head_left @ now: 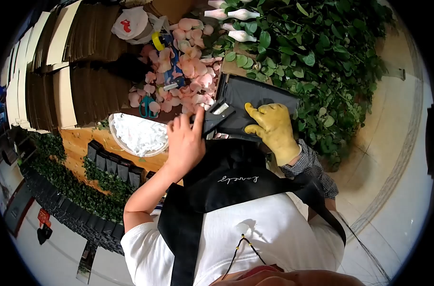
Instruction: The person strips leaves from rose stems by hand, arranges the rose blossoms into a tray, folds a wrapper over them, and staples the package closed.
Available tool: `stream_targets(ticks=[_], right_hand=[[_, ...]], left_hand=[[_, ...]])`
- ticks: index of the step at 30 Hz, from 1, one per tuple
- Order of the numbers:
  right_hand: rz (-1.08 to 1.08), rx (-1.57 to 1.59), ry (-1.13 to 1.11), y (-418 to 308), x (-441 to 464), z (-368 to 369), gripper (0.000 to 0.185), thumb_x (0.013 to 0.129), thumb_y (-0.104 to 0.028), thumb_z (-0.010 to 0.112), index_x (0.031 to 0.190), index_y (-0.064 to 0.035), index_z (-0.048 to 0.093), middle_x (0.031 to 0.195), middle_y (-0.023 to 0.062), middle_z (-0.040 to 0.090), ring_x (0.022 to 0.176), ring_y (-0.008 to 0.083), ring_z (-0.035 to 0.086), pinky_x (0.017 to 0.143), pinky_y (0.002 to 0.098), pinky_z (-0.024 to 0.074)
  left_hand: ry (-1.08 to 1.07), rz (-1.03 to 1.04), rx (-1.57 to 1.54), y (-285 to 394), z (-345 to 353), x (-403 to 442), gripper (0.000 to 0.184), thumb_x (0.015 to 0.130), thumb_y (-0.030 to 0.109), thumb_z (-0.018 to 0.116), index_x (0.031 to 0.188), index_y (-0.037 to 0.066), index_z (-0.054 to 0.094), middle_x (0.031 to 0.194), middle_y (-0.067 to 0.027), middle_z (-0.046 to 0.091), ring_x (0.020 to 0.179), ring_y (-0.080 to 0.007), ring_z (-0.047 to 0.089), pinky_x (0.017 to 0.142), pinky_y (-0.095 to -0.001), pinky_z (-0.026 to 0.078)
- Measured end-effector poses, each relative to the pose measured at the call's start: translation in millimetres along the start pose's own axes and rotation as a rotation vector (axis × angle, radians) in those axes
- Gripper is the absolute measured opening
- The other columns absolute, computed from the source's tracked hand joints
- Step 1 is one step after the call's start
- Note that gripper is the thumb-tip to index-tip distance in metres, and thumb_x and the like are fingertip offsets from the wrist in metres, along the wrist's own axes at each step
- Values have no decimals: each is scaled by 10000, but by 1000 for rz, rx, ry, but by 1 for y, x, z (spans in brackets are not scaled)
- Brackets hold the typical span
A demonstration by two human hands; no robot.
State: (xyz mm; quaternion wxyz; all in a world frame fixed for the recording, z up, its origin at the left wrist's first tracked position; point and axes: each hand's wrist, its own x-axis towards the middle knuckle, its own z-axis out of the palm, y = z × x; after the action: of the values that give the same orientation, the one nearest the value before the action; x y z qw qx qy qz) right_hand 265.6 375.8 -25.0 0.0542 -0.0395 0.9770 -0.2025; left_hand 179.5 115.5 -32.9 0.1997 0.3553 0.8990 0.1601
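My left hand (pixel 184 145), bare, is closed at the near end of a black, angular object (pixel 211 120) with a pale strip on its top. Its index finger lies along that object; the thumb is hidden. My right hand (pixel 274 128) wears a yellow glove and rests over a black box-like tray or sheet (pixel 240 90). Thumb and index finger are apart, with only black surface showing between them; the other fingers are curled. Pink petals (pixel 193 66) lie scattered beyond my left hand, beside teal-handled scissors (pixel 147 106).
A round tub (pixel 113 136) of small white pieces stands left of my left hand. Leafy stems (pixel 317 62) heap on the right, with blooms in white netting (pixel 243 35) at their far end. Stacked cardboard (pixel 93 33) and a row of black boxes (pixel 112 164) are at left.
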Motion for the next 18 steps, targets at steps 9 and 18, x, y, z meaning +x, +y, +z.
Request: stream_targets(ticks=[9,18], right_hand=[[48,-24,19,-6,-5,2,610,688,-393,775,1206,-84,688,772,70,624,763,279,611,716,407,474],[52,-16,28,-12,1,-2,603,659,-356,826,1176,-72,700,759,115,632,746,330,607,683,427,477]], left_hand=[[-167,-31,-239,-35,34,33,369,834,292,739,1046,16,618,739,-226,683,727,-445,679,678,-516,557],[117,-220,-619,-58,89,-48,755,850,128,693,1511,37,341,1157,-271,615,1037,-462,613,890,-463,505]])
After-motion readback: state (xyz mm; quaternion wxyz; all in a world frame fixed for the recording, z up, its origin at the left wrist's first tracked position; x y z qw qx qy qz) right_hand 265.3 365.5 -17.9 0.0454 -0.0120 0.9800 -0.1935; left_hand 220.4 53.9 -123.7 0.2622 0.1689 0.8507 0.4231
